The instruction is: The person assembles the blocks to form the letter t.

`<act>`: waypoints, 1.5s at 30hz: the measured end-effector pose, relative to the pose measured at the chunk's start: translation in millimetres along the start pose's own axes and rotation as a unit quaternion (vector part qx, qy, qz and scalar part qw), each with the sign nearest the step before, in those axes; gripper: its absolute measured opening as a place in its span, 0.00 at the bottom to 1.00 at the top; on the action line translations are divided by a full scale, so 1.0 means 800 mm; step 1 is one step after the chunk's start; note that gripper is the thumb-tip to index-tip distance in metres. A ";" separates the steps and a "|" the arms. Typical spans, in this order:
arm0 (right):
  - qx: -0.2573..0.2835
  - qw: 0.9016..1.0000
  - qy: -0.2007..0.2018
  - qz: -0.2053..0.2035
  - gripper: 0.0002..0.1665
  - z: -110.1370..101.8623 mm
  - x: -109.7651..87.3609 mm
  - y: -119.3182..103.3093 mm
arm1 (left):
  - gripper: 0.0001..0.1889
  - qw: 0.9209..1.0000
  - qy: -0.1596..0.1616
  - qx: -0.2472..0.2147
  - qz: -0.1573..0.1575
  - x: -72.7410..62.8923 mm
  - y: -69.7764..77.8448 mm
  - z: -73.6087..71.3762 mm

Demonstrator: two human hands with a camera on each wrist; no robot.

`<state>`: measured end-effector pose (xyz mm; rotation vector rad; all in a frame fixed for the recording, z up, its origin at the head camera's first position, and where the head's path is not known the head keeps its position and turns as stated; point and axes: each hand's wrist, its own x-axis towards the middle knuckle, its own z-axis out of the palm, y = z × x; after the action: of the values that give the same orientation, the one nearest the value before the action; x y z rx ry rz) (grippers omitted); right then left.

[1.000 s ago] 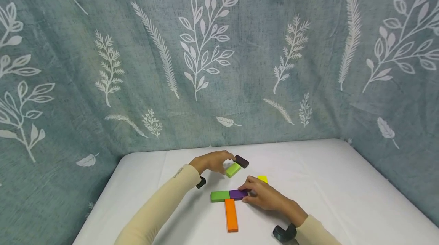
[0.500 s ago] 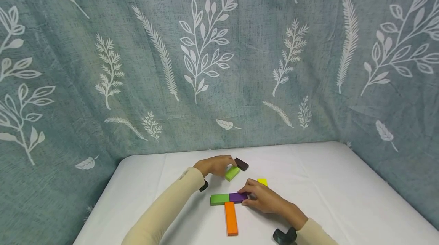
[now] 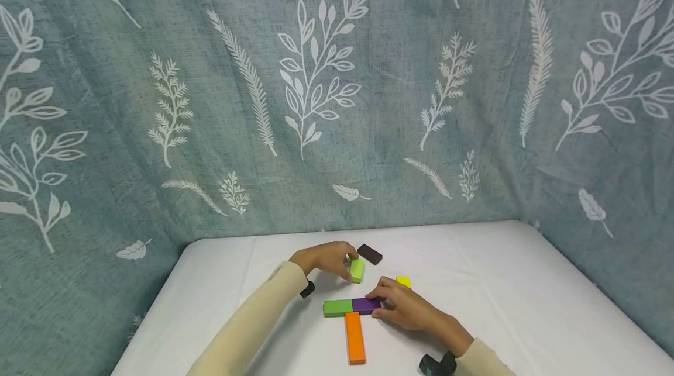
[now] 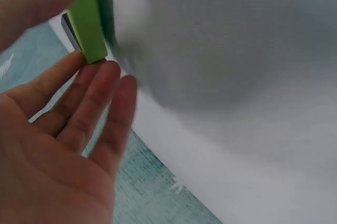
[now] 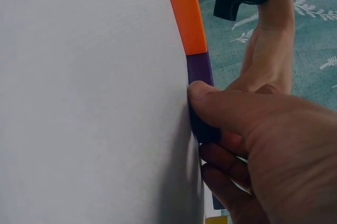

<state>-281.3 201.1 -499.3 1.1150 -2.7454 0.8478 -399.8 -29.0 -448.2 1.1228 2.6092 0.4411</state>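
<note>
left grip (image 3: pixel 329 257) on lime block (image 3: pixel 357 271), right grip (image 3: pixel 404 304) on purple block (image 3: pixel 362 306)

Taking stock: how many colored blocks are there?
6: lime block in the left hand; dark brown block beyond it; green block and purple block end to end; orange block on their near side; yellow block partly behind the right hand. Others may be hidden.
</note>
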 end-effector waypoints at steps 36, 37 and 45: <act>-0.011 1.000 0.011 -0.006 0.18 0.001 0.000 -0.002 | 0.25 0.986 0.098 -0.135 -0.029 -0.074 -0.005 0.053; -0.009 1.000 0.011 -0.006 0.18 0.001 0.000 -0.002 | 0.25 0.986 0.095 -0.132 -0.032 -0.074 -0.004 0.054; -0.005 1.000 0.006 -0.007 0.18 0.001 0.001 -0.002 | 0.25 0.987 0.088 -0.132 -0.038 -0.078 -0.001 0.053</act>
<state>-281.1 199.3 -498.7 1.1217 -2.7260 0.8346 -343.6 -67.9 -480.0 0.9307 2.6285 0.8752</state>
